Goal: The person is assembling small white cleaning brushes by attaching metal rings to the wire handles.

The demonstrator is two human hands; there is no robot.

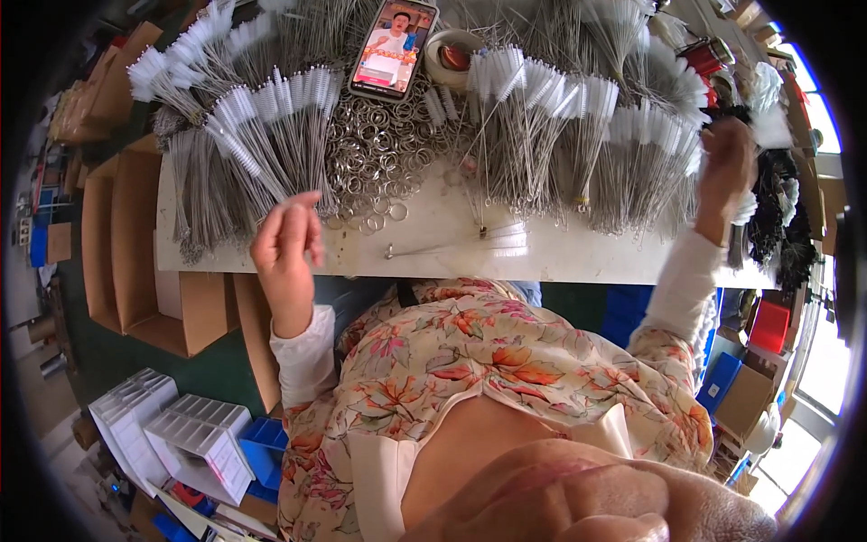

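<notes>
White-bristled wire brushes (271,126) lay fanned just beyond the left hand (289,244), stems running away from it, its fingers loosely curled on nothing visible, while the right hand (727,172) reached among brushes at the table's (433,253) far right, grip unclear.

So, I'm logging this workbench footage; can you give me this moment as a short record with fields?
Surface: white table
Left hand: raised at the near table edge, fingers curled, beside white wire brushes
Right hand: lifted at the far right brush bundles; grip unclear
Centre: heap of metal rings
Behind: phone, tape roll
</notes>
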